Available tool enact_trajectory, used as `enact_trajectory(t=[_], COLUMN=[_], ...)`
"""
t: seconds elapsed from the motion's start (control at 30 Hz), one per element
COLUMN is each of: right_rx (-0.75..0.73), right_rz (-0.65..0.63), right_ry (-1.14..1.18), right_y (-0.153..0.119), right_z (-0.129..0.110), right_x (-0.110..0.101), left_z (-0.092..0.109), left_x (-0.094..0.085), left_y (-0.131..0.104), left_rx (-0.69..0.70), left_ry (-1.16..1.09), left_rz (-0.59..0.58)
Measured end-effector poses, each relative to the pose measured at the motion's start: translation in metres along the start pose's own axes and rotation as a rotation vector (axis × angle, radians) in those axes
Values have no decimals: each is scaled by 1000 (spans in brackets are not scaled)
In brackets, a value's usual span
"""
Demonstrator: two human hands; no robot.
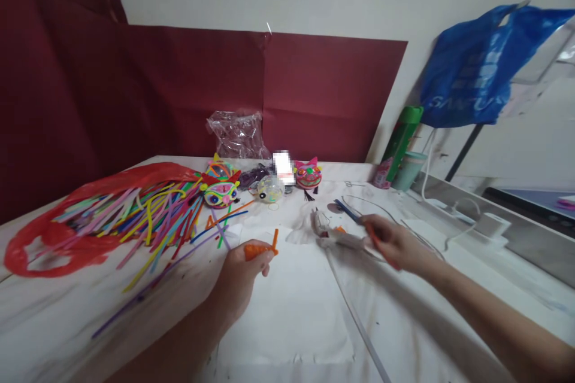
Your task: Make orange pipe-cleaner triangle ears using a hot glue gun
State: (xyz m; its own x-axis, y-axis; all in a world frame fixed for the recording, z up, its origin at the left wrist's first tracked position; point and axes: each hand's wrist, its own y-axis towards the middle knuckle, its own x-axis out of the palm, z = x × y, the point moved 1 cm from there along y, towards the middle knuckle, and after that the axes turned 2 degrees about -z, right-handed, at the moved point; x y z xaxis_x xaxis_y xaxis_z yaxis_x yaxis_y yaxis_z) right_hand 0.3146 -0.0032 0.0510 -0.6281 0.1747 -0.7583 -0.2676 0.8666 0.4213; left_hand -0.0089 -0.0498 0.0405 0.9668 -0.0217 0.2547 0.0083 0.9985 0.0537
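Pinched in my left hand point(251, 260) is a small orange fuzzy piece point(260, 250) with one short end sticking up, above a white sheet point(283, 317). My right hand point(395, 242) is closed around the orange handles of scissors point(348, 210), whose dark blades point up and left. Just left of that hand a white glue gun point(336, 236) lies on the table, blurred, with its cord running toward the front edge. A small orange bit point(340, 229) shows beside it.
Many coloured pipe cleaners point(153, 209) spill from a red plastic bag point(22, 251) at left. Behind stand decorated animal heads point(220, 191), a pink one point(308, 173) and a clear ball point(269, 190). A green can point(404, 137), a cup point(409, 170) and a power strip point(449, 212) are at right.
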Motion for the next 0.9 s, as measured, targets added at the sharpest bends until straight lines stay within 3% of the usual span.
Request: enact_trajectory(t=[0.1,0.23,0.57,0.9], right_rx=[-185,-292,-403,-423], right_rz=[-297,-404,-391,-255], right_ry=[21,23,50,-79], right_y=[-1,-1,-2,-7], right_z=[-64,-99,-117,-111], right_x=[31,52,67,81], left_z=[6,12,-5,0], left_x=[0,2,-4,2], left_y=[-2,-5,-1,-5], left_rx=[-6,9,96,113], left_ry=[32,96,263,336], left_rz=[8,-28,-164,-136])
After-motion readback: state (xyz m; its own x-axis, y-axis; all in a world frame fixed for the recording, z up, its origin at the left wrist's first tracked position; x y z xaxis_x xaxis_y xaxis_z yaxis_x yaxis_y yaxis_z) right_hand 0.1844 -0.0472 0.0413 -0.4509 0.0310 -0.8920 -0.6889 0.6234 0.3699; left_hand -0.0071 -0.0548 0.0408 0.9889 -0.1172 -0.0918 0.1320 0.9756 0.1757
